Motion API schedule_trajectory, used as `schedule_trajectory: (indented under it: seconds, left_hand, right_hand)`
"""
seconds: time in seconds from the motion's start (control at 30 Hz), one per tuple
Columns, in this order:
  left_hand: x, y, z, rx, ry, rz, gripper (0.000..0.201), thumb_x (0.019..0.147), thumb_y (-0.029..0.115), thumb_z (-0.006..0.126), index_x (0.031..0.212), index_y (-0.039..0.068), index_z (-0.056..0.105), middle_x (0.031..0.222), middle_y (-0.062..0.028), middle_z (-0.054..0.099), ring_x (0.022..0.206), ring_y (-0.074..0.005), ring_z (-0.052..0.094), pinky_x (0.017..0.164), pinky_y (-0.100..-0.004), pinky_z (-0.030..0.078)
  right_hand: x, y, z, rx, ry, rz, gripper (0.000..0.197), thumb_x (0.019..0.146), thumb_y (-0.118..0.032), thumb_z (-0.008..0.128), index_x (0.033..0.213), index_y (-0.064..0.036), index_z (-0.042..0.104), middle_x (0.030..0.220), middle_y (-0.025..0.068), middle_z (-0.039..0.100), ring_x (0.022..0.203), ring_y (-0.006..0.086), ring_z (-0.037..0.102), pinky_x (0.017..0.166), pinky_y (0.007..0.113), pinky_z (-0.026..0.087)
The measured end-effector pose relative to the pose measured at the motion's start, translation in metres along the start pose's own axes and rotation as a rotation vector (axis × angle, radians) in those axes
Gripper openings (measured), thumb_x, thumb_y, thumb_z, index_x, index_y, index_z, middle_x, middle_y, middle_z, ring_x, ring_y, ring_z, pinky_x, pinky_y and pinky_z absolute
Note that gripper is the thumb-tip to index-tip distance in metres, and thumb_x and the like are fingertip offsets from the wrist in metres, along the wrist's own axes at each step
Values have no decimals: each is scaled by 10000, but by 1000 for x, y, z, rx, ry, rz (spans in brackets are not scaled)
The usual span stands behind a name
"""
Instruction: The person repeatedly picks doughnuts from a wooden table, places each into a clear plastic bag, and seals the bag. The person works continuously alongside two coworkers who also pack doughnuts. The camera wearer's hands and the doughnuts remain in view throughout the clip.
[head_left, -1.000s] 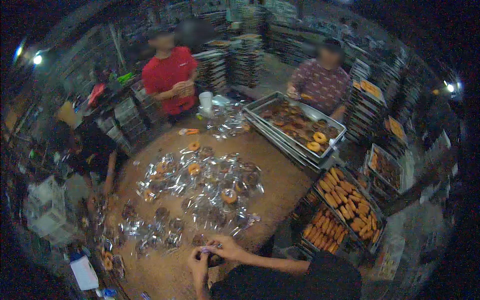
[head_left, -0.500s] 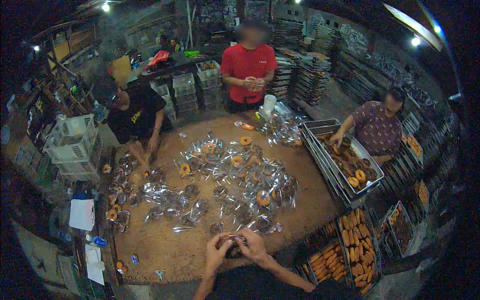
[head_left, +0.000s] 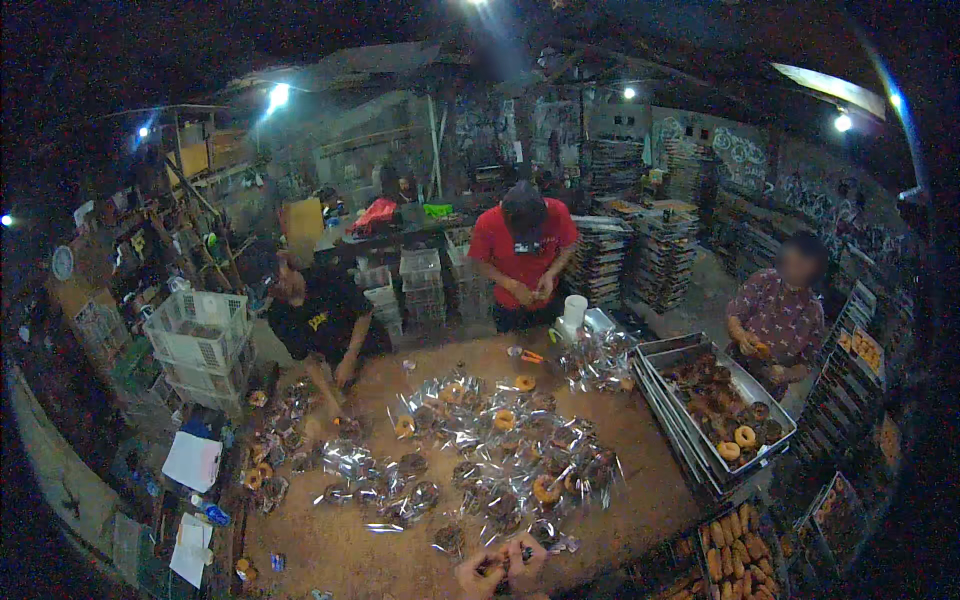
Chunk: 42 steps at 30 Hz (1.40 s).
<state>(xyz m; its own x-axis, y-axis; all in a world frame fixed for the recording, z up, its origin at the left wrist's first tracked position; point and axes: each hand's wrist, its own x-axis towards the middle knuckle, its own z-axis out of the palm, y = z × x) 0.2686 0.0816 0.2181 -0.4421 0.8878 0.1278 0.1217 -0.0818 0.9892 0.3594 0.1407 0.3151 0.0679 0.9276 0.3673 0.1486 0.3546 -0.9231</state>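
At 6 o'clock, left hand and right hand meet, pinching a dark bagged doughnut, probably to close it. Wrapped doughnuts cover the table; a metal tray sits at 3 o'clock.

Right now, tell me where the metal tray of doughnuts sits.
In the head view, the metal tray lies at the table's right edge, before the person in the patterned shirt.

Both hands meet at the bottom edge — forearms cut off (held item unclear).

Metal doughnut tray, white crates
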Motion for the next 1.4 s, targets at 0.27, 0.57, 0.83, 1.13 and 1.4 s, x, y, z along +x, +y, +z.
schedule_trajectory:
  seconds: [0.27,0.57,0.83,1.13,1.4]
  left_hand:
    - [-31,56,66,138,93,27,188,820,119,736,990,39,721,898,-96,726,798,-175,677,754,-344,547]
    - [-42,-48,75,-201,-3,-277,175,870,163,703,996,41,713,921,-66,703,864,-160,638,808,-295,508]
    - [-41,-47,22,-15,-228,-347,247,898,246,665,1004,26,702,944,-34,703,861,-124,614,814,-305,492]
    - [40,-79,-196,-348,484,-383,447,949,319,572,1274,13,537,1148,-68,567,996,-184,533,829,-344,469]
    - [107,-45,-241,337,557,-45,806,753,219,824,1418,26,412,1314,-155,542,1122,-253,548,986,-393,440]
  right_hand:
    - [10,21,-36,128,132,203,298,952,-267,594,764,-50,515,712,69,543,605,177,537,560,312,477]
    - [10,98,-76,298,297,379,409,1007,-328,520,695,-72,450,597,45,501,481,150,488,477,291,464]
    - [-45,306,-123,35,-313,737,337,945,-292,638,764,-12,586,575,48,555,457,157,544,459,317,479]
    - [-138,403,-219,-475,-634,696,310,864,-278,699,792,24,713,649,128,672,556,217,639,555,358,505]
    - [-63,252,-171,-693,-369,236,446,793,-354,771,1068,-13,687,666,114,644,554,220,600,582,341,498]
